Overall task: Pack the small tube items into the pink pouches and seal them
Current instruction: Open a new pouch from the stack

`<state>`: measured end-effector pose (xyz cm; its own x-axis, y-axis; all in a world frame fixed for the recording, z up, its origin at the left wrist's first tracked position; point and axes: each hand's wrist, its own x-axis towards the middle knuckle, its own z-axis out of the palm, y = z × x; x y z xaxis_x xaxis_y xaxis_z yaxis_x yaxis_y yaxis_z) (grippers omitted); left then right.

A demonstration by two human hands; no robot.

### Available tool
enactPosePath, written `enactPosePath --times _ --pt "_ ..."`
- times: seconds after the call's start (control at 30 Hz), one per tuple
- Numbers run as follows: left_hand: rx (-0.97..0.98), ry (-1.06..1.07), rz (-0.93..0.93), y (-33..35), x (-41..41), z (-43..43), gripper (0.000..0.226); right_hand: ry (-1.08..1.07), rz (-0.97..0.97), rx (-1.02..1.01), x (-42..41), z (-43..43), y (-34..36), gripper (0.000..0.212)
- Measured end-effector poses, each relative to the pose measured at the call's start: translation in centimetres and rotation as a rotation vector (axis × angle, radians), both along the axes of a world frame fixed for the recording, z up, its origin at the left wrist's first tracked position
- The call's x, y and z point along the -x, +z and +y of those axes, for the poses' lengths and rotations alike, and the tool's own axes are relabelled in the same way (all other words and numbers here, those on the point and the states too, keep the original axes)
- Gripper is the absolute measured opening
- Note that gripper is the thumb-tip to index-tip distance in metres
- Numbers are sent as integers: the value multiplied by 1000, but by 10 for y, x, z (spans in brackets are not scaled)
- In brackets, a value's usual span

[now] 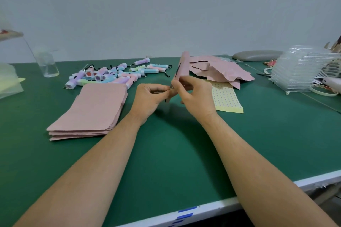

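**A:** What takes up most of the view?

**B:** A green work table (166, 162) with a white front edge, set against a pale wall. Both bare forearms reach across it from the near side.

**A:** And the biggest thing on it?

**B:** A stack of flat pink paper pouches (92, 108), left of the hands. At the far right stands a stack of clear ribbed plastic trays (295, 72). Between that and the middle, near the wall, lies a heap of crumpled pink pouches (227, 72).

**A:** Where are the tubes?

**B:** A pile of small pastel plastic tubes (114, 75) in lilac, blue, pink and green, some with black cords, lies just behind the flat stack. A yellow sticker sheet (225, 99) covered in small dots lies to the right of the hands, its far end under the crumpled heap.

**A:** What is in the hands?

**B:** One upright pink pouch (184, 66), seen almost edge-on and raised off the table, between the tube pile and the crumpled heap. A dark line runs along its left edge. I cannot tell whether a tube is inside.

**A:** How do the fingers lie?

**B:** The left hand (147, 99) pinches the pouch's lower end between thumb and forefinger, its other fingers curled. The right hand (195, 97) grips the same end from the other side with bent fingers. The two hands touch.

**A:** Anything smaller?

**B:** A grey oval pad (256, 55) by the wall, and a clear glass bottle (48, 66) at far left.
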<state>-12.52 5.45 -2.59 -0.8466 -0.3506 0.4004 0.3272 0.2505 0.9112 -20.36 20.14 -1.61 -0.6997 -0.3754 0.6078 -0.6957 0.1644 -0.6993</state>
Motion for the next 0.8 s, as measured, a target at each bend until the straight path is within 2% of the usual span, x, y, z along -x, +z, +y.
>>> enactPosePath --times 0.2,0.53,0.8 --pt "-32 0 -51 -2 2 -1 40 37 -24 6 -1 0 0 27" --pt "12 -49 -119 -4 2 -3 30 80 -53 -94 6 0 -2 30" --pt "30 -30 -136 -6 5 -5 24 99 -126 -30 7 2 -2 28"
